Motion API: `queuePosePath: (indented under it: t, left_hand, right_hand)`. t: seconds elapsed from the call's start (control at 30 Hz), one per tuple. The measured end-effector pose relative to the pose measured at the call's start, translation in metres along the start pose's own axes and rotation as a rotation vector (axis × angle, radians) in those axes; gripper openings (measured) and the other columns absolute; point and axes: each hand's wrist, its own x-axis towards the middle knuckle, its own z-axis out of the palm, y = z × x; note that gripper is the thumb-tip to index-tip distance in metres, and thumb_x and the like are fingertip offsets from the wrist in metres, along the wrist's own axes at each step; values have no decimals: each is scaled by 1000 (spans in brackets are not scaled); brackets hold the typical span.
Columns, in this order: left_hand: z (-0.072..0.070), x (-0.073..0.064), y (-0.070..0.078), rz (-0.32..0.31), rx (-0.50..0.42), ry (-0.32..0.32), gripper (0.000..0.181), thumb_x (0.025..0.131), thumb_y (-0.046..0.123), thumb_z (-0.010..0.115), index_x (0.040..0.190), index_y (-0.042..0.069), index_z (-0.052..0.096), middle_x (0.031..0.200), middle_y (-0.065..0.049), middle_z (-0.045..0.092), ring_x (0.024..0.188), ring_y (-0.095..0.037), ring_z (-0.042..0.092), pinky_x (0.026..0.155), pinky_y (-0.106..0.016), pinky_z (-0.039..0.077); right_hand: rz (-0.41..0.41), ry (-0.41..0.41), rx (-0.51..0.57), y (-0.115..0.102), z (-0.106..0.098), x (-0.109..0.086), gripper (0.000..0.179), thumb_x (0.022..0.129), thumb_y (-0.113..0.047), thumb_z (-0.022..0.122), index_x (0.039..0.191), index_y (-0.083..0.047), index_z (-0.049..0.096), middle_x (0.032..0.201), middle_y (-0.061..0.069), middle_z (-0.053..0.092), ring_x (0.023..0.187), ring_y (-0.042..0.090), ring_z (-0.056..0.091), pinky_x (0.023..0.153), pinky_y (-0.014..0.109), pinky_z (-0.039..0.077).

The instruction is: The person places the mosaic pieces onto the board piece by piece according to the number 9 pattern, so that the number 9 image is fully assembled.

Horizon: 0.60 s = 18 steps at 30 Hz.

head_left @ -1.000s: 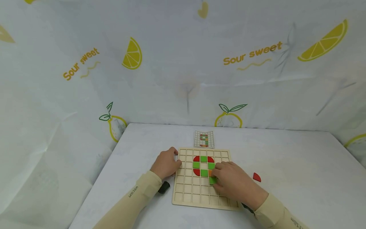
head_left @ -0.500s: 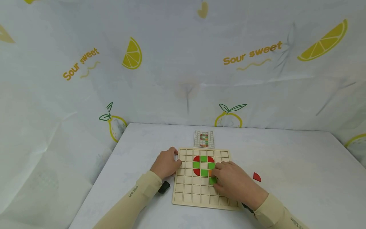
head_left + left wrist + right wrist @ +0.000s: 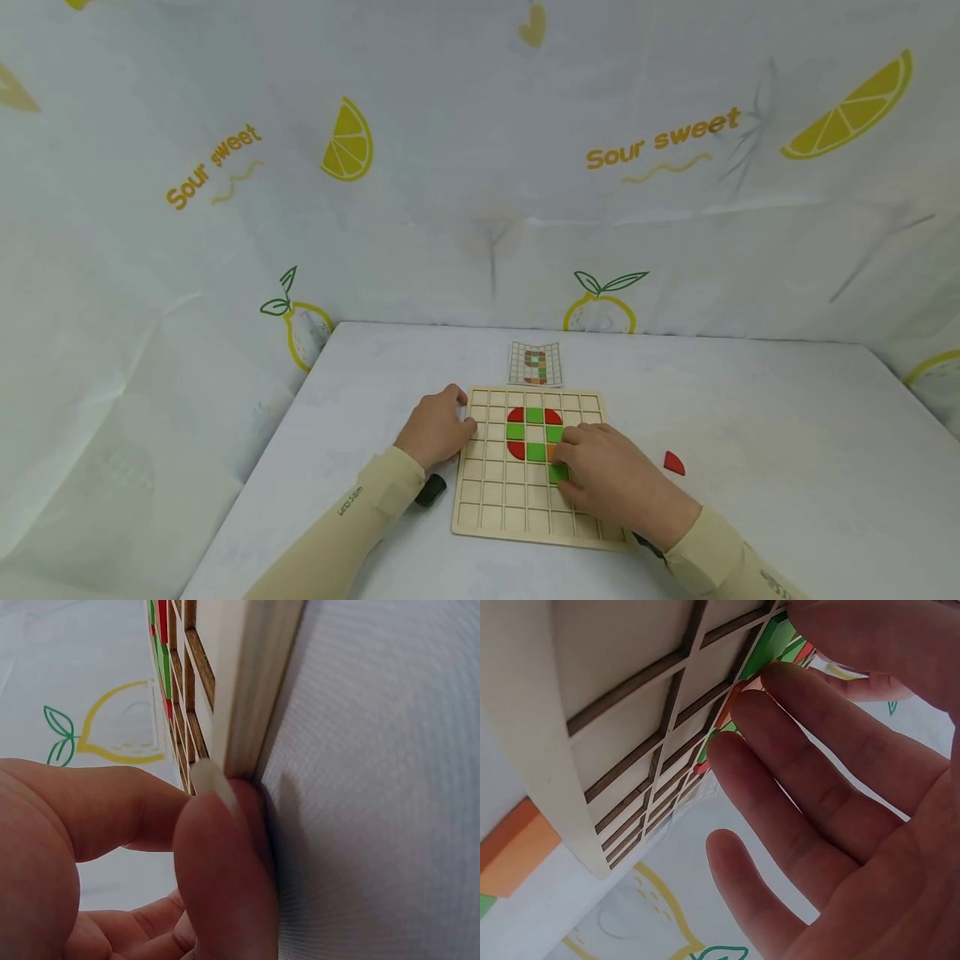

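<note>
A wooden grid board [image 3: 515,497] lies on the table, holding green, red and orange tiles in a ring-shaped pattern. At its left edge my left hand [image 3: 437,429] holds on with thumb and fingers, and the left wrist view shows the thumb [image 3: 221,877] against the board's side. My right hand [image 3: 615,471] reaches over the right half of the board. Its thumb and index finger pinch a green square tile [image 3: 769,649] just below an orange tile [image 3: 551,452], which the fingers partly cover. The other right fingers are spread over the board.
A small pattern card [image 3: 535,365] lies behind the board. A red quarter-circle tile [image 3: 674,464] sits on the table to the right. In the right wrist view, an orange block [image 3: 517,847] lies beside the board. A black object [image 3: 431,491] is under the left wrist.
</note>
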Motion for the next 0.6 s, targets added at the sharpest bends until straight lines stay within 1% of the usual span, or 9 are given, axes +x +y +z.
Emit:
queuePosePath:
  t: [0.1, 0.23, 0.3, 0.4, 0.47, 0.6]
  left_hand:
    - [0, 1, 0, -9, 4, -4, 39, 100, 18, 65, 135, 1, 61, 60, -2, 64, 49, -14, 59, 53, -28, 44]
    - [-1, 1, 2, -24, 12, -9, 40, 101, 20, 66, 137, 3, 61, 61, -2, 65, 50, -14, 59, 54, -28, 45]
    - [-2, 0, 3, -29, 17, -9, 40, 101, 20, 66, 137, 3, 61, 61, -2, 65, 50, -14, 60, 55, -28, 45]
    - [-2, -1, 3, -27, 15, -7, 40, 101, 19, 66, 136, 3, 61, 61, -2, 65, 51, -15, 60, 55, -29, 45]
    - [-1, 0, 3, -28, 14, -9, 39, 101, 19, 66, 136, 3, 61, 61, -2, 65, 51, -15, 60, 56, -29, 45]
    - [-1, 0, 2, -30, 15, -5, 39, 100, 18, 66, 136, 3, 61, 62, -3, 65, 51, -15, 60, 57, -29, 46]
  right_hand:
    - [-14, 11, -1, 1, 0, 0, 14, 86, -20, 85, 99, -18, 81, 90, -9, 70, 87, 11, 63, 97, 45, 57]
    - [-14, 40, 5, 5, -4, -4, 12, 85, -18, 84, 97, -19, 82, 90, -10, 69, 85, 11, 63, 91, 45, 58]
    - [15, 43, 15, 10, -8, -8, 12, 86, -19, 85, 97, -19, 81, 92, -10, 70, 87, 12, 65, 91, 45, 58]
    - [87, 26, 41, 20, -14, -18, 14, 86, -22, 87, 98, -18, 81, 95, -8, 71, 89, 13, 65, 93, 46, 58]
    - [132, -4, 49, 29, -17, -27, 19, 86, -25, 90, 100, -18, 81, 98, -8, 71, 90, 12, 64, 94, 46, 58]
    - [207, -54, 47, 47, -17, -45, 21, 84, -26, 93, 100, -21, 80, 97, -10, 70, 87, 10, 61, 89, 44, 60]
